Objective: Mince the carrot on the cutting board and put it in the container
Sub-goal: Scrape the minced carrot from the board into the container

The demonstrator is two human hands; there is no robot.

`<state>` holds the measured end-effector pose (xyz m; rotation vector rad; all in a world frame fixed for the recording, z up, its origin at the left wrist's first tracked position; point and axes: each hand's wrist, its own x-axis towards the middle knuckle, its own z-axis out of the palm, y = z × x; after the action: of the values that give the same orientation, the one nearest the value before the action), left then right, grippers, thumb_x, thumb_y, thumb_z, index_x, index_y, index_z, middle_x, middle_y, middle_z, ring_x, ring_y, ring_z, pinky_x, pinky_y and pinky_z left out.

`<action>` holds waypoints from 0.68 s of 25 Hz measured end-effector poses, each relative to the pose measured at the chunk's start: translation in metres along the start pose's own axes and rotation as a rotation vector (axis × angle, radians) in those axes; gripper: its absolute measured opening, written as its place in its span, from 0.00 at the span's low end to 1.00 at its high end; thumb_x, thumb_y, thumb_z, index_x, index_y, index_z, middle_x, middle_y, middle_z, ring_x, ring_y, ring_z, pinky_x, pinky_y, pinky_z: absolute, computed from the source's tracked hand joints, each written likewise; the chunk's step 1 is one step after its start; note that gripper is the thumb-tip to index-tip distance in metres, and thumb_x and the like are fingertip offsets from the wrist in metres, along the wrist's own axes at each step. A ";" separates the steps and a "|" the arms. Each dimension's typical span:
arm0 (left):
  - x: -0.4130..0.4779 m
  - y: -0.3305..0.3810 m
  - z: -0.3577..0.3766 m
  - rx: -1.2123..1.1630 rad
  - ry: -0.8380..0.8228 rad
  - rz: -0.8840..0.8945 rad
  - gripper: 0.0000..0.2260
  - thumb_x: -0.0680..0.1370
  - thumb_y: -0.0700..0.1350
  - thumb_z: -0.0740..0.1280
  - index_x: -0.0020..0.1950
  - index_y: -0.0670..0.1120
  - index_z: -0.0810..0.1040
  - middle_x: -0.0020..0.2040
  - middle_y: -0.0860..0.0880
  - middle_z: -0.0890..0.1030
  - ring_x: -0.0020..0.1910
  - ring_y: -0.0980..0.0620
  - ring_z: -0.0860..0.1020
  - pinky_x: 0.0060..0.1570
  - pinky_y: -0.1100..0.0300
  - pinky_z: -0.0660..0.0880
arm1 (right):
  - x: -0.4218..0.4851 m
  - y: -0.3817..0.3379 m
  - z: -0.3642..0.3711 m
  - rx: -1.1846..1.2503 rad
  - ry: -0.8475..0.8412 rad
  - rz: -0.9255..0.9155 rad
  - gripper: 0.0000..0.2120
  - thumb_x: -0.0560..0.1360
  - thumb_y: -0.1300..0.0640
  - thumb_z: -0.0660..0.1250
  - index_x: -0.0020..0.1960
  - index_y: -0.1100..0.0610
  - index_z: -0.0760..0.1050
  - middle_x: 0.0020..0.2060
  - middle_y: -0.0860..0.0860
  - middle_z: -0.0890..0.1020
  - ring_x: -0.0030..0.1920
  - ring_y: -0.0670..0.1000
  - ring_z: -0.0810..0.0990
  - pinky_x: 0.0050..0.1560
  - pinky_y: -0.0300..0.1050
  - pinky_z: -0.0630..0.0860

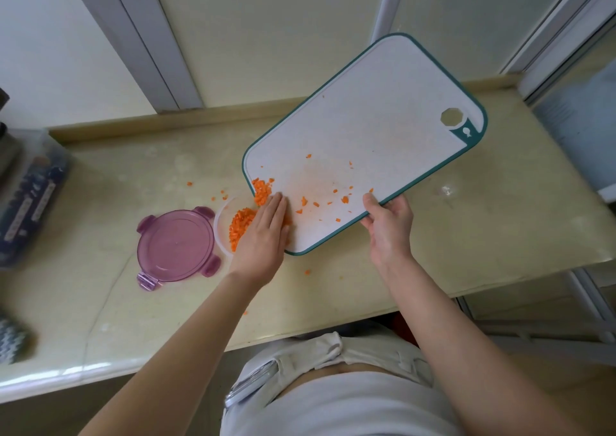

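A white cutting board (373, 125) with a teal rim is tilted, its lower left corner over a clear round container (220, 225). My right hand (388, 225) grips the board's near edge, thumb on top. My left hand (266, 232) lies flat with straight fingers on the board's lower corner, touching a heap of minced carrot (261, 190). More minced carrot (240, 227) sits inside the container. Small orange bits are scattered over the board's lower half.
A purple round lid (176, 245) lies on the beige counter (500, 222) left of the container. Stray carrot bits (222, 195) lie on the counter. A blurred dark box (30, 195) stands at the left edge. The wall is close behind.
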<state>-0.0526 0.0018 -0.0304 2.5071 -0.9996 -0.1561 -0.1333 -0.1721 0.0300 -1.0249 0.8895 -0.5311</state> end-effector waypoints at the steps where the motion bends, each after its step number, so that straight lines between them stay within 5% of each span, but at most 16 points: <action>1: -0.008 -0.001 -0.001 0.003 0.006 0.006 0.24 0.81 0.49 0.48 0.71 0.37 0.65 0.71 0.40 0.66 0.71 0.42 0.64 0.70 0.54 0.57 | 0.000 0.000 0.000 0.001 -0.003 0.001 0.10 0.76 0.69 0.64 0.46 0.55 0.71 0.35 0.46 0.78 0.40 0.46 0.78 0.46 0.44 0.79; 5: 0.000 -0.009 -0.011 0.031 0.093 -0.011 0.22 0.80 0.47 0.50 0.67 0.36 0.71 0.66 0.38 0.73 0.66 0.39 0.70 0.69 0.54 0.58 | -0.001 0.001 0.002 0.005 -0.012 0.009 0.10 0.76 0.69 0.64 0.46 0.54 0.71 0.36 0.46 0.78 0.41 0.46 0.78 0.51 0.47 0.78; 9: 0.039 -0.019 -0.018 -0.048 0.089 -0.146 0.21 0.83 0.46 0.48 0.75 0.42 0.59 0.76 0.45 0.58 0.75 0.49 0.54 0.73 0.58 0.49 | -0.004 0.003 0.000 -0.007 -0.017 0.012 0.10 0.76 0.68 0.65 0.45 0.54 0.72 0.36 0.46 0.78 0.41 0.47 0.78 0.51 0.47 0.78; 13: 0.045 -0.022 -0.019 -0.142 0.038 -0.265 0.21 0.83 0.50 0.48 0.76 0.48 0.56 0.77 0.53 0.54 0.75 0.54 0.55 0.70 0.56 0.58 | -0.005 0.003 0.001 -0.005 -0.020 0.011 0.10 0.76 0.69 0.64 0.46 0.54 0.72 0.36 0.46 0.78 0.40 0.46 0.78 0.45 0.42 0.79; 17: 0.026 -0.006 -0.016 -0.182 0.111 -0.222 0.19 0.83 0.44 0.51 0.74 0.43 0.62 0.75 0.49 0.60 0.74 0.51 0.59 0.66 0.73 0.49 | -0.004 0.002 0.004 0.006 -0.007 0.007 0.11 0.77 0.69 0.64 0.46 0.54 0.72 0.35 0.46 0.78 0.39 0.46 0.78 0.45 0.42 0.79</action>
<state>-0.0263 -0.0065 -0.0173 2.4235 -0.6325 -0.1647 -0.1323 -0.1663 0.0308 -1.0172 0.8847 -0.5240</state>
